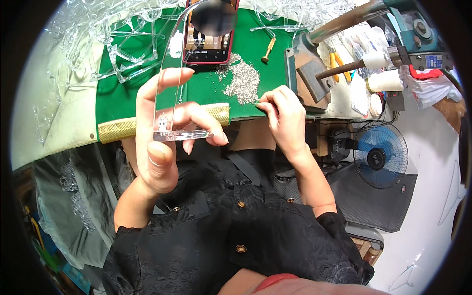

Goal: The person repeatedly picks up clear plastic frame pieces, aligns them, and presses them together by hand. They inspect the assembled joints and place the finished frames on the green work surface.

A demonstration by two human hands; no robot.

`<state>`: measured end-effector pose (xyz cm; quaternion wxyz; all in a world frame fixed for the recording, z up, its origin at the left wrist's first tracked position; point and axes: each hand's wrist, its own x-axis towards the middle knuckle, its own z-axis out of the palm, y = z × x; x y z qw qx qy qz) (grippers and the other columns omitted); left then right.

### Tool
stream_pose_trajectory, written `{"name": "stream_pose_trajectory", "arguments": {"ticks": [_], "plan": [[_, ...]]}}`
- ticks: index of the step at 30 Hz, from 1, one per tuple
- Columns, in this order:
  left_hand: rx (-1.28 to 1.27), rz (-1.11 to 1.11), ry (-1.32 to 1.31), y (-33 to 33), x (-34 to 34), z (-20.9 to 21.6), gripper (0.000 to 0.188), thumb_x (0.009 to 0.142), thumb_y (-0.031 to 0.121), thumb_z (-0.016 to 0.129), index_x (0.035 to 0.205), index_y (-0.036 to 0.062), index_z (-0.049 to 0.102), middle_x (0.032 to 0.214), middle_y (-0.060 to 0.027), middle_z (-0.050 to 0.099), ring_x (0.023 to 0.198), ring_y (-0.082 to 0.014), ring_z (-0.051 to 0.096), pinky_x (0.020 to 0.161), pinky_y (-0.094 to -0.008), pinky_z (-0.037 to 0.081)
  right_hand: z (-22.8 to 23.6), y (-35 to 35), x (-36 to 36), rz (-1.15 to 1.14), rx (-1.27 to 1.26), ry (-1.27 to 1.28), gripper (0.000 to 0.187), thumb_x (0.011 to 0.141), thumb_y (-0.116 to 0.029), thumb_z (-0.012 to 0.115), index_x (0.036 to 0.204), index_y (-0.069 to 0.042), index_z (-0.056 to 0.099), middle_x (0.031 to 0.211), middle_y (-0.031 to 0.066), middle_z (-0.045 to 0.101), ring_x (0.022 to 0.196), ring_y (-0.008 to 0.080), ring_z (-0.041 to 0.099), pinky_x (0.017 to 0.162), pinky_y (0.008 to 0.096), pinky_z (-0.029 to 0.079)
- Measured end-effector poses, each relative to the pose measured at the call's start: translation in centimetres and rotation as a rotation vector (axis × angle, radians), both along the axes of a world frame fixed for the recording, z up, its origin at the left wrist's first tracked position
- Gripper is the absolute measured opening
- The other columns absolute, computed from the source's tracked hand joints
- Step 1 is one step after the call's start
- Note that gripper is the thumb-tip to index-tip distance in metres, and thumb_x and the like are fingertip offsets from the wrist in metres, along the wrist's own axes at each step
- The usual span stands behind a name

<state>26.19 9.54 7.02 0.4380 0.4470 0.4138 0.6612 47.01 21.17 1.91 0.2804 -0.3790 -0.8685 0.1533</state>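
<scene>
My left hand is raised over the table's front edge, its fingers closed round a clear plastic eyeglass frame. One long curved arm of the frame points up and away. Small silvery metal parts show at the lower bend, by the fingers. My right hand pinches thumb and forefinger together at the near right edge of a heap of tiny silvery metal pieces. Whatever sits between those fingertips is too small to make out. The heap lies on a green mat.
A phone in a red case stands behind the heap. Brass-coloured tool lies right of it. A gold textured strip runs along the front edge. Clear frames pile up at far left. A metal bench press and blue fan are right.
</scene>
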Motion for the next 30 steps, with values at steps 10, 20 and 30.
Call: {"name": "stream_pose_trajectory", "arguments": {"ticks": [10,20,30], "plan": [[-0.052,-0.04,0.027,-0.2,0.4,-0.1,0.105,0.077,0.08,0.045,0.14,0.001,0.02,0.076,-0.0117,0.065,0.067,-0.0157,0.063,0.053,-0.0195,0.04,0.1,0.0,-0.4,0.026,0.138,-0.157,0.013,0.076,-0.007,0.067,0.081,-0.005,0.055,0.079,0.0096,0.052,0.076,0.0275,0.055,0.066,0.0376,0.046],[0.067,-0.14,0.066,0.3,2.6,-1.2,0.099,0.083,0.071,0.048,0.143,-0.001,0.016,0.1,-0.016,0.06,0.072,-0.0165,0.064,0.054,-0.0201,0.042,0.4,0.4,0.0,0.091,0.059,-0.104,0.012,0.077,-0.005,0.066,0.081,-0.004,0.054,0.078,0.0104,0.053,0.076,0.0292,0.057,0.066,0.0378,0.046],[0.14,-0.327,0.36,3.4,4.8,-1.2,0.086,0.089,0.054,0.055,0.142,-0.0034,0.021,0.095,-0.0168,0.066,0.087,-0.0264,0.067,0.076,-0.0336,0.051,10.0,0.1,-0.4,0.515,0.239,0.324,0.019,0.074,-0.015,0.071,0.079,-0.005,0.056,0.077,0.0066,0.056,0.067,0.0214,0.053,0.059,0.0315,0.043]]}}
